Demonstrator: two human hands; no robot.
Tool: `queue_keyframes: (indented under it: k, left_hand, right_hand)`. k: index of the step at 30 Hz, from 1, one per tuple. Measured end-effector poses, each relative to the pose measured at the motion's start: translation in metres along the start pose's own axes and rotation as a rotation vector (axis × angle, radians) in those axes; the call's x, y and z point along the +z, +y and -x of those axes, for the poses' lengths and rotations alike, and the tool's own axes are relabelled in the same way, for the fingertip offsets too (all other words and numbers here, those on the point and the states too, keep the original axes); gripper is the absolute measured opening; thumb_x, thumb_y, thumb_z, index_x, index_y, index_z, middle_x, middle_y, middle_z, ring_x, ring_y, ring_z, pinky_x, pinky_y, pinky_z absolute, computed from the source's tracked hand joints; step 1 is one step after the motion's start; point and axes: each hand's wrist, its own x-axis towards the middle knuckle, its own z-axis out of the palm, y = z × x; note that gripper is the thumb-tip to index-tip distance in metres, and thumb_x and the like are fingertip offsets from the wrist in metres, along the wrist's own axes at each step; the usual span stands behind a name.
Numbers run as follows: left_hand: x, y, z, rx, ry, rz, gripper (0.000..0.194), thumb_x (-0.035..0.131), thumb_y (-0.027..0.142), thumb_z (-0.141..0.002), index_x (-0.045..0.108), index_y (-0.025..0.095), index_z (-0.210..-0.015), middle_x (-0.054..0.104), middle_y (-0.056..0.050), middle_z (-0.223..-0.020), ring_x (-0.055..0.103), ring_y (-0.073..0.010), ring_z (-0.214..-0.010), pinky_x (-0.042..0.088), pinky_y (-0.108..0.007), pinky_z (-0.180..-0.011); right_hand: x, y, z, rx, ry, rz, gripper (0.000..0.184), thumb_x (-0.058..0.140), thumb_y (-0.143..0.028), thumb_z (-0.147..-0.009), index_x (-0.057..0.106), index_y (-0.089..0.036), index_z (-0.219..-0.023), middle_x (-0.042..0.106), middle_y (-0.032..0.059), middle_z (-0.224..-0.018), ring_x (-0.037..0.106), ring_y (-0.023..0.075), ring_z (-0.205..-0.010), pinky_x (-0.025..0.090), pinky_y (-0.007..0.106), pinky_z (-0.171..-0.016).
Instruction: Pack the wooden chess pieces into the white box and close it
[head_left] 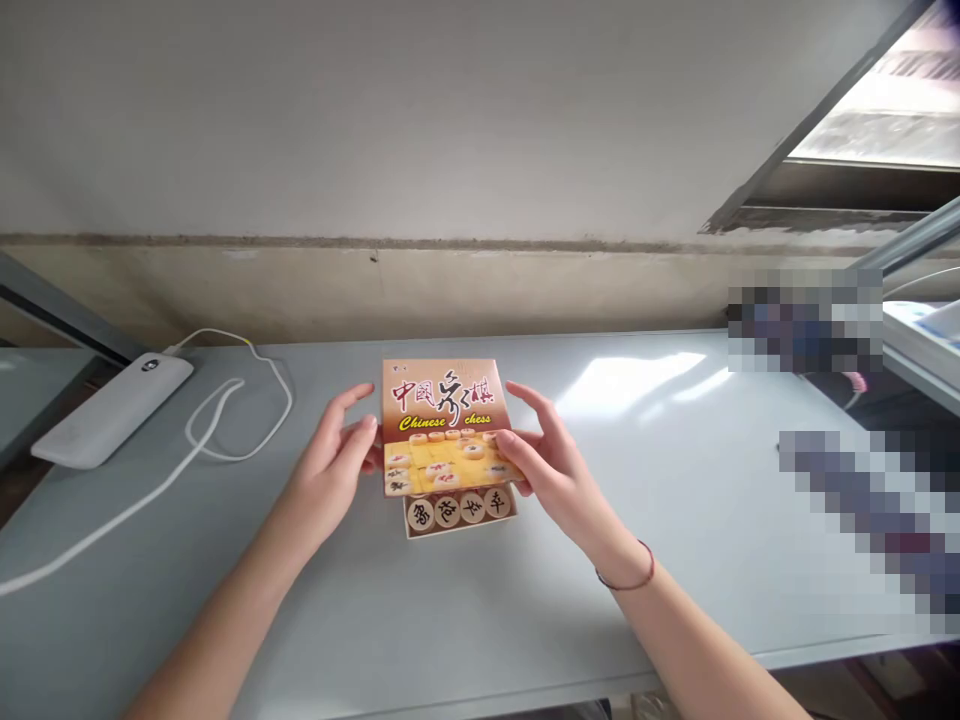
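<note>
A Chinese chess box lid [442, 410], printed in orange and yellow with a picture of a board, is held flat between my two hands. My left hand [330, 475] grips its left edge, and my right hand [547, 470] grips its right edge. The lid covers most of the box's lower part [460, 530], which lies on the table just below it. A row of round wooden chess pieces [459, 508] with black characters shows in that lower part. The remaining contents are hidden by the lid.
The grey table [637, 570] runs along a stained wall. A white power bank [112, 410] with a looped white cable [240, 440] lies at the left. Blurred patches cover parts of the right side, and white papers [922, 335] sit at the far right.
</note>
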Motion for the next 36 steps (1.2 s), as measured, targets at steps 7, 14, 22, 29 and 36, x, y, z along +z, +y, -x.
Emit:
queue_keyframes:
  k: [7,14,22,29,36]
  left_hand:
    - [0.007,-0.008,-0.001,-0.014,-0.144,-0.475,0.042,0.033,0.049,-0.092,0.046,0.025,-0.124,0.067,-0.001,-0.081,0.065,-0.0218,-0.076,0.046,-0.029,-0.067]
    - [0.007,-0.001,0.007,-0.036,-0.292,-0.630,0.034,0.030,0.038,-0.090,0.044,0.026,-0.118,0.056,0.005,-0.061,0.051,-0.0151,-0.050,0.031,-0.023,-0.047]
    - [0.004,-0.005,0.012,-0.017,-0.429,-0.688,0.041,0.036,0.039,-0.087,0.039,0.028,-0.126,0.060,0.005,-0.062,0.049,-0.0153,-0.047,0.032,-0.023,-0.046]
    - [0.005,-0.008,0.010,0.031,-0.448,-0.707,0.046,0.033,0.042,-0.090,0.035,0.027,-0.134,0.061,0.003,-0.066,0.059,-0.0170,-0.056,0.037,-0.023,-0.051]
    - [0.022,-0.019,-0.004,0.119,-0.236,-0.819,0.043,0.023,0.035,-0.096,0.034,0.021,-0.135,0.064,-0.002,-0.077,0.062,-0.0190,-0.065,0.038,-0.024,-0.054]
  right_hand:
    - [-0.007,0.011,-0.009,0.111,-0.054,0.152,0.045,0.046,-0.044,-0.092,0.046,-0.025,-0.132,0.065,0.0034,-0.082,0.066,0.0189,-0.084,0.058,0.031,-0.066]
    - [-0.022,0.000,-0.006,0.159,-0.251,0.283,0.036,0.044,-0.039,-0.092,0.048,-0.026,-0.126,0.067,0.0019,-0.082,0.067,0.0170,-0.076,0.055,0.029,-0.062]
    - [-0.034,-0.005,0.001,0.089,-0.439,0.648,0.044,0.044,-0.038,-0.092,0.037,-0.028,-0.135,0.062,-0.0037,-0.062,0.051,0.0119,-0.050,0.038,0.022,-0.046]
    - [-0.032,-0.006,0.001,0.106,-0.432,0.714,0.050,0.043,-0.039,-0.092,0.032,-0.028,-0.140,0.062,-0.0027,-0.063,0.048,0.0106,-0.047,0.038,0.022,-0.045]
    - [-0.026,0.003,-0.008,0.036,-0.211,0.791,0.049,0.036,-0.040,-0.094,0.031,-0.024,-0.140,0.062,0.0008,-0.069,0.051,0.0149,-0.052,0.039,0.026,-0.047]
